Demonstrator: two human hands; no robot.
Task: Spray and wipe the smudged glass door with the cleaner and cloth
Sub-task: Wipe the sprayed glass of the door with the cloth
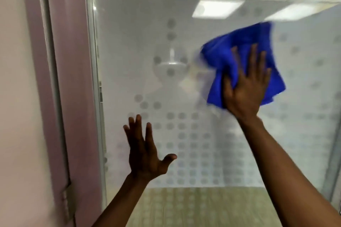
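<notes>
The glass door (147,83) fills the view ahead, patterned with rows of frosted grey dots and showing reflections of ceiling lights. My right hand (245,88) presses a crumpled blue cloth (239,48) flat against the glass at the upper right, fingers straight and spread. The cloth is blurred with motion. My left hand (145,153) is raised lower down with fingers spread, palm toward the glass; whether it touches the pane I cannot tell. No cleaner bottle is in view.
A pinkish door frame (70,79) and a pale wall (16,97) stand at the left. A metal edge strip (96,88) borders the glass. Tan flooring (193,206) shows through the bottom of the pane.
</notes>
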